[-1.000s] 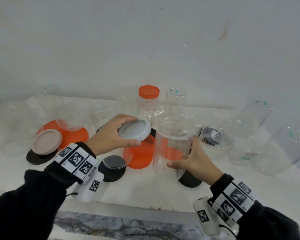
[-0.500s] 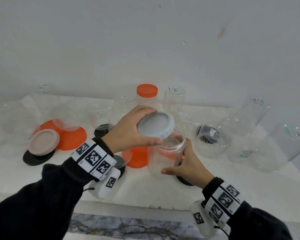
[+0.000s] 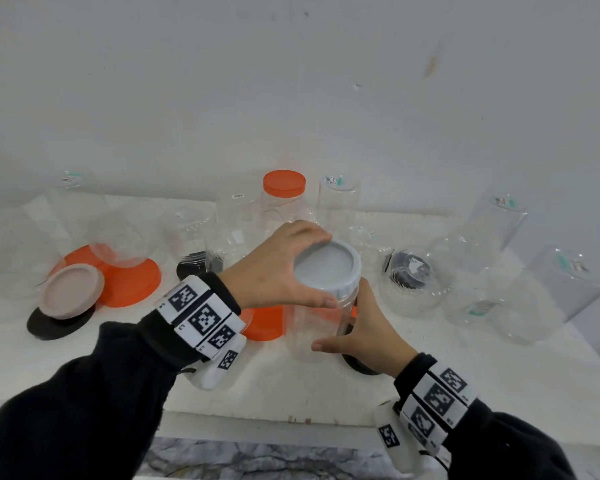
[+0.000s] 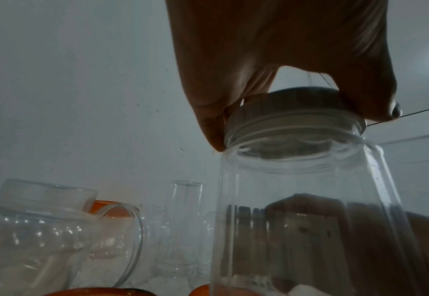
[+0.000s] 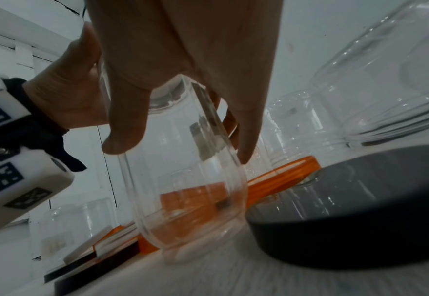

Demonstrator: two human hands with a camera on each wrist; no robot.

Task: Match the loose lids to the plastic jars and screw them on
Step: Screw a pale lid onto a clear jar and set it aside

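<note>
A clear plastic jar [image 3: 321,320] stands upright on the white counter [image 3: 291,386] in front of me. A grey-white lid [image 3: 326,268] sits on its mouth. My left hand [image 3: 284,268] grips the lid's rim from above with thumb and fingers; the left wrist view shows the lid [image 4: 294,118] seated over the jar's [image 4: 309,220] threads. My right hand [image 3: 364,337] wraps round the jar's lower body and steadies it; in the right wrist view its fingers [image 5: 243,128] curl round the jar [image 5: 188,180].
Loose lids lie around: a large orange one [image 3: 132,282], a pink one [image 3: 71,289] on a black one [image 3: 54,325], an orange lid [image 3: 264,322] behind the jar, a black lid [image 3: 357,363] under my right hand. Several clear jars stand or lie along the wall; one jar carries an orange lid [image 3: 284,183].
My left hand carried the grey-white lid rightward over the jar and set it down on the mouth. My right hand kept hold of the jar, which shifted slightly toward me.
</note>
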